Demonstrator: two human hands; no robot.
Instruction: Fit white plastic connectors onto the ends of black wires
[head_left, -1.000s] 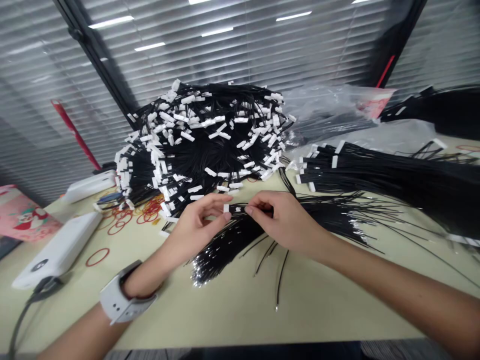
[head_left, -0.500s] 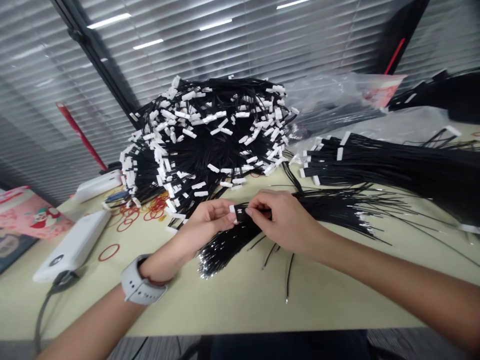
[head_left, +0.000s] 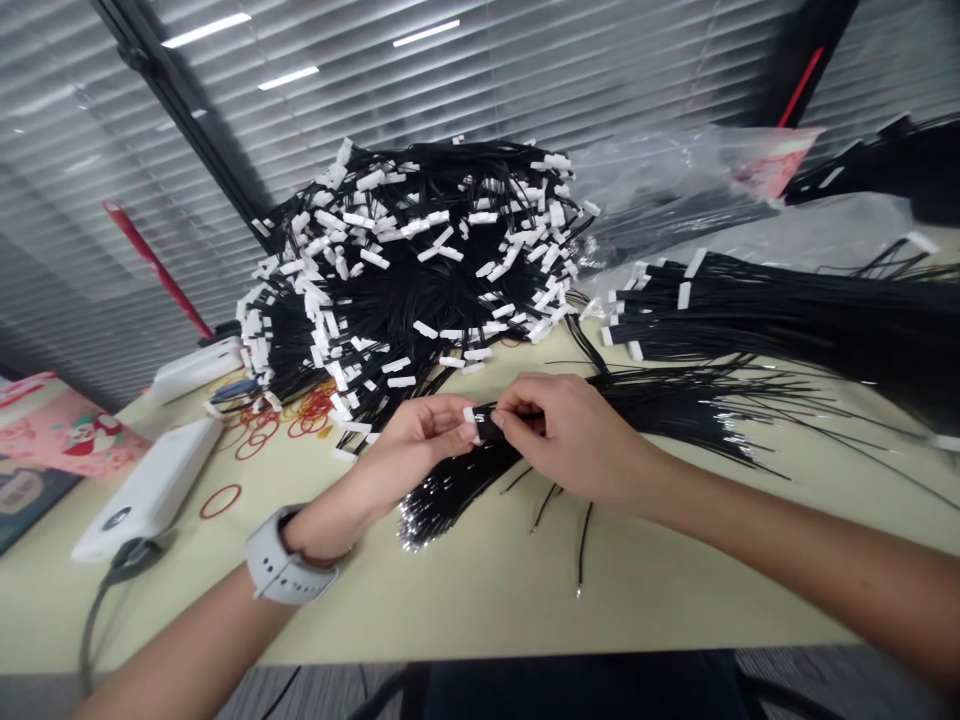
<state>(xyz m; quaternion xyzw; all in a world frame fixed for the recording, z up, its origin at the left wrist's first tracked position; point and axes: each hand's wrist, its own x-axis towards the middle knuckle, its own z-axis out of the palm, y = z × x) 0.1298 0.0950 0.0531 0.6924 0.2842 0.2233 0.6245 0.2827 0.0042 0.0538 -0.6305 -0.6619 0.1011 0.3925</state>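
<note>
White and small, a connector (head_left: 472, 418) is pinched between thumb and fingers of the left hand (head_left: 416, 440); just beside it the right hand (head_left: 574, 435) pinches thin black wires (head_left: 489, 424), above a loose wire bundle (head_left: 456, 490) on the pale table (head_left: 480, 615)

Place: office-like room used as workshop | slatted blinds (head_left: 525, 75) | grey carpet (head_left: 326, 692) | table (head_left: 517, 615) heaped with black cables (head_left: 420, 285)

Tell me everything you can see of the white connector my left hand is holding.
The connector is small, white and blocky, and looks like plastic. The left hand pinches it between thumb and fingers, above the table. Black wires show between it and the right hand; whether they are seated in it is too small to tell.
</note>
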